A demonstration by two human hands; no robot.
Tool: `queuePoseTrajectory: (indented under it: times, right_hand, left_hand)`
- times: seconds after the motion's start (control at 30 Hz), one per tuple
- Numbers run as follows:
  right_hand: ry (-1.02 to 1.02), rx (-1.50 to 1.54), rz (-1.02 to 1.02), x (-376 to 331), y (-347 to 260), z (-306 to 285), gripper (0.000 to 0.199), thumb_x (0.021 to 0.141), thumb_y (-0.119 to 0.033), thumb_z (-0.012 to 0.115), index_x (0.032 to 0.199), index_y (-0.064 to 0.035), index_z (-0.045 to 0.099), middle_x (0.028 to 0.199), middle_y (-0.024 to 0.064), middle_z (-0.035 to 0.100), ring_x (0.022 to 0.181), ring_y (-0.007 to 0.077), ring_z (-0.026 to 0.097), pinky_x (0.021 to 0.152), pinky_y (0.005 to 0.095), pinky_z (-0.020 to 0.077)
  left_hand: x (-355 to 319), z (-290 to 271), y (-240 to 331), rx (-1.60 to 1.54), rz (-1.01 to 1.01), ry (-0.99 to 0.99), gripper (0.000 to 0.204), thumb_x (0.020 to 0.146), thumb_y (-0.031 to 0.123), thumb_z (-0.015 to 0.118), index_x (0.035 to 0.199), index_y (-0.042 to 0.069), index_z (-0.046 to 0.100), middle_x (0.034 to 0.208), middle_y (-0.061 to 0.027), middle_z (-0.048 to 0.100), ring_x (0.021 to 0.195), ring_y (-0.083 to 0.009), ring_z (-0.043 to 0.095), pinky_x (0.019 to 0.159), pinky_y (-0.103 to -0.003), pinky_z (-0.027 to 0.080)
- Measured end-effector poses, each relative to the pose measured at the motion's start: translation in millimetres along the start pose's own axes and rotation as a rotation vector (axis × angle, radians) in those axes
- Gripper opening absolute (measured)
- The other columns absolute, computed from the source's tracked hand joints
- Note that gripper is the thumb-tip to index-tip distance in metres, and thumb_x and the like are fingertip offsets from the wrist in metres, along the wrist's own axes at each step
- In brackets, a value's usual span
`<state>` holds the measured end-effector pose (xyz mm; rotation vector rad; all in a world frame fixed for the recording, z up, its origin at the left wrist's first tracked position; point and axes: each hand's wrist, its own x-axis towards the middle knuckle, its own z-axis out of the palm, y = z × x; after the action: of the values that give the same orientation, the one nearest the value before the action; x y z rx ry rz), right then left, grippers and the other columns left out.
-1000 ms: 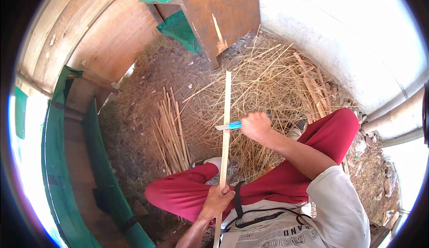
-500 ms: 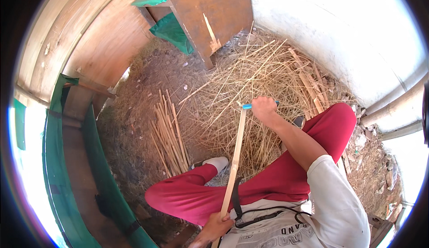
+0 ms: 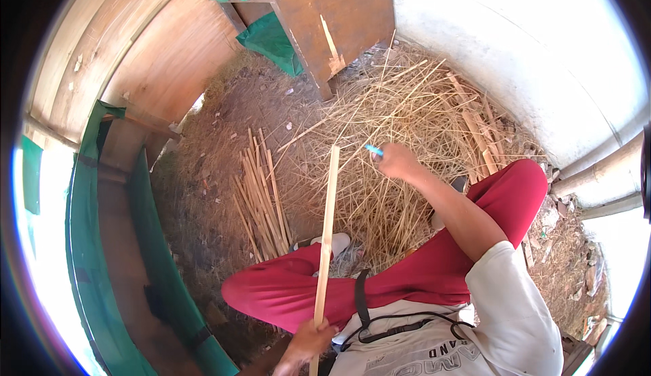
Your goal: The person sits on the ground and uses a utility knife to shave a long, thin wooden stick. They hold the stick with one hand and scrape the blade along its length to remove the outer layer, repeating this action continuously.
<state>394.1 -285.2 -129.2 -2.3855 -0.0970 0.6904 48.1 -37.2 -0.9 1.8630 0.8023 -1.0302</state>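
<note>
My left hand (image 3: 312,341) is closed round the lower part of a long, pale bamboo strip (image 3: 329,223). The strip rises away from my lap, its far end standing over the floor. To the right of that end, my right hand (image 3: 399,162) grips a small knife (image 3: 373,150) with a bright blue look, partly hidden by the fingers and slightly blurred. Knife and strip are apart. Under both lies a broad heap of thin shavings (image 3: 380,203).
A bundle of split strips (image 3: 261,203) lies on the dirt floor at left. Wider slats (image 3: 480,135) rest right of the heap. A wooden cabinet (image 3: 332,27) with green covering stands at the back. Green-lined shelving (image 3: 146,233) runs along the left. My crossed legs (image 3: 420,254) are in front.
The bamboo strip has swung left and its far end has come away from the knife. My right hand has moved slightly left; my left hand has shifted left with the strip.
</note>
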Motion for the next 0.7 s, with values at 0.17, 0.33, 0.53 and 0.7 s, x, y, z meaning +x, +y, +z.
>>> queuePoseTrajectory:
  times: [0.17, 0.33, 0.53, 0.7]
  right_hand:
    - [-0.019, -0.134, -0.247, -64, -42, 19, 0.022, 0.096, -0.013, 0.055, 0.108, 0.0036, 0.064, 0.072, 0.0133, 0.059, 0.054, 0.0162, 0.054, 0.042, 0.0286, 0.048]
    - [0.083, -0.264, -0.379, -80, -36, 21, 0.019, 0.091, -0.01, 0.06, 0.083, 0.0058, 0.069, 0.065, 0.0165, 0.065, 0.056, 0.0267, 0.065, 0.05, 0.0377, 0.0553]
    - [0.24, -0.343, -0.381, -80, -40, 10, 0.024, 0.087, -0.017, 0.058, 0.076, 0.0008, 0.07, 0.062, 0.0157, 0.064, 0.051, 0.0285, 0.063, 0.048, 0.0418, 0.0528]
    - [0.319, -0.376, -0.44, -72, -31, 16, 0.02, 0.084, -0.008, 0.053, 0.079, 0.0, 0.07, 0.059, 0.0109, 0.059, 0.044, 0.0196, 0.055, 0.039, 0.0392, 0.048]
  left_hand:
    - [62, 3, -3, 0.018, 0.413, 0.229, 0.036, 0.087, 0.015, 0.066, 0.063, 0.006, 0.04, 0.051, -0.0022, 0.043, 0.047, -0.012, 0.04, 0.045, -0.034, 0.034]
    - [83, 10, 31, 0.227, 0.591, 0.338, 0.031, 0.085, 0.013, 0.064, 0.065, 0.002, 0.043, 0.055, -0.0131, 0.048, 0.051, -0.0282, 0.046, 0.055, -0.041, 0.041]
    - [93, 24, 41, 0.253, 0.699, 0.53, 0.021, 0.09, 0.016, 0.059, 0.08, -0.002, 0.054, 0.067, -0.0243, 0.06, 0.068, -0.0464, 0.061, 0.064, -0.052, 0.047]
    - [92, 30, 45, 0.374, 0.576, 0.604, 0.015, 0.092, 0.013, 0.057, 0.09, -0.002, 0.056, 0.074, -0.0289, 0.062, 0.077, -0.0475, 0.064, 0.065, -0.054, 0.048]
